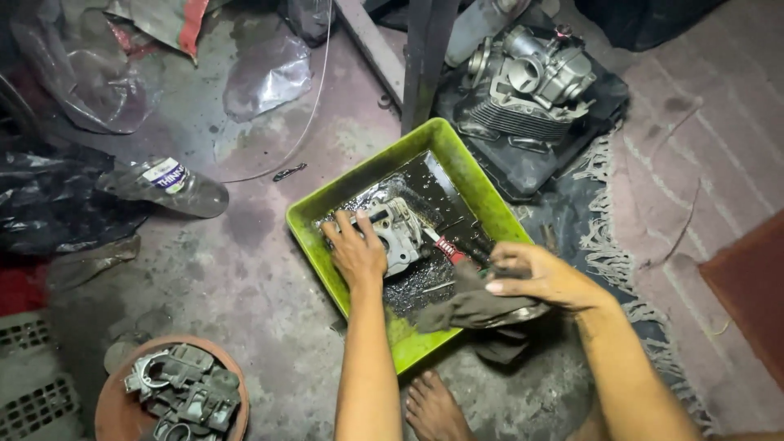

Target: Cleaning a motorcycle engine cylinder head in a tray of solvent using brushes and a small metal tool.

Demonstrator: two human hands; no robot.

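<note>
The fingers of the left hand (357,255) are lying spread and flat over a pale grey cast-metal engine part (394,231), pressing it down in the oily black liquid inside a square lime-green plastic tray (441,143) on the stained concrete floor. The right hand (543,276) is curling its fingers tightly around a dirty grey-brown rag (467,306) at the tray's near right edge, just beside a red-handled tool (447,247) in the tray.

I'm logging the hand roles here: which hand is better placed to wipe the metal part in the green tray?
Probably the right hand: it already holds the dark rag beside the metal part, while the left hand rests on that part, steadying it in the green tray.
</note>
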